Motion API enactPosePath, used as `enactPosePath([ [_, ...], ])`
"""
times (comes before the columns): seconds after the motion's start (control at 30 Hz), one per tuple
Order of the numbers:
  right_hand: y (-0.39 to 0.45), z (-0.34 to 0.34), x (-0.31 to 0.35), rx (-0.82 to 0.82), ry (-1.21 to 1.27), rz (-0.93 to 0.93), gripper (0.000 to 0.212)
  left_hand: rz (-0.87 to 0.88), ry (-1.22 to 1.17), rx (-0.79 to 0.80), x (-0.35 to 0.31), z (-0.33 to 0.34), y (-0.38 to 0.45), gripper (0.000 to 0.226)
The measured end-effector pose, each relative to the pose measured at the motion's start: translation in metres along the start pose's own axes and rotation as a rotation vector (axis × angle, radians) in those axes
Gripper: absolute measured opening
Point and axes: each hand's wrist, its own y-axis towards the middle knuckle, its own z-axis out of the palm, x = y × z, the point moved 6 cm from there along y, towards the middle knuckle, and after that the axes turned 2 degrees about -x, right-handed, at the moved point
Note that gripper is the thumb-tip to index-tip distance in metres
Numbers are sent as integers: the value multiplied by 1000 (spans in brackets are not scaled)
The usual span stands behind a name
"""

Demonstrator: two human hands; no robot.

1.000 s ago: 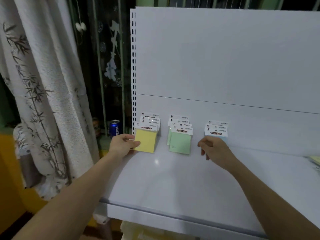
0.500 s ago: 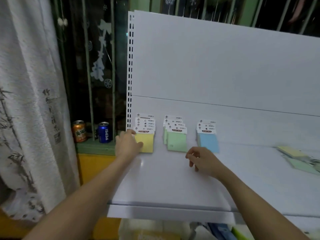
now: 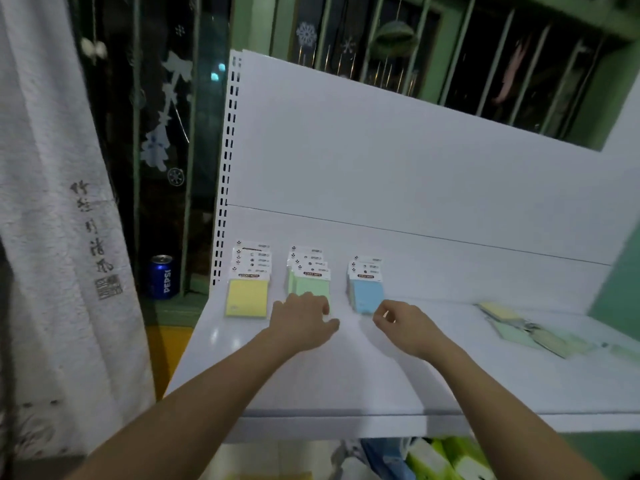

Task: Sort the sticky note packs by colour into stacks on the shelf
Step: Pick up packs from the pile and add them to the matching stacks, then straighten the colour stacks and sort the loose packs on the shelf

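Observation:
Three stacks of sticky note packs lie at the back left of the white shelf (image 3: 346, 375): a yellow stack (image 3: 246, 296), a green stack (image 3: 309, 284) and a blue stack (image 3: 366, 292). My left hand (image 3: 301, 323) lies over the near edge of the green stack, fingers relaxed and holding nothing. My right hand (image 3: 403, 325) hovers just in front of the blue stack with fingers loosely curled and nothing in them. Several unsorted yellow and green packs (image 3: 526, 332) lie scattered on the shelf at the right.
The white back panel (image 3: 398, 174) rises behind the stacks. A blue Pepsi can (image 3: 162, 277) stands on a green ledge left of the shelf, beside a white curtain (image 3: 52, 220). Packaged goods (image 3: 433, 459) sit below the shelf's front edge.
My left hand has left the yellow stack and moved right to the green stack. My right hand has shifted closer to the blue stack. The view has swung right, showing the unsorted packs.

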Motion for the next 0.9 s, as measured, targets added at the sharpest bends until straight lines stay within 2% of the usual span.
enactPosePath([
  [0.27,-42,-63,-84,-68,-22,5,26,18,-48,-3,-115,14,-2,42],
  [0.63,-123,-142,-274,-76,29,125,26,57,-196,67,-322,84,-5,29],
  [0.9,-121,-157,-370,-101,125,194,25,54,-253,96,-388,134,21,25],
])
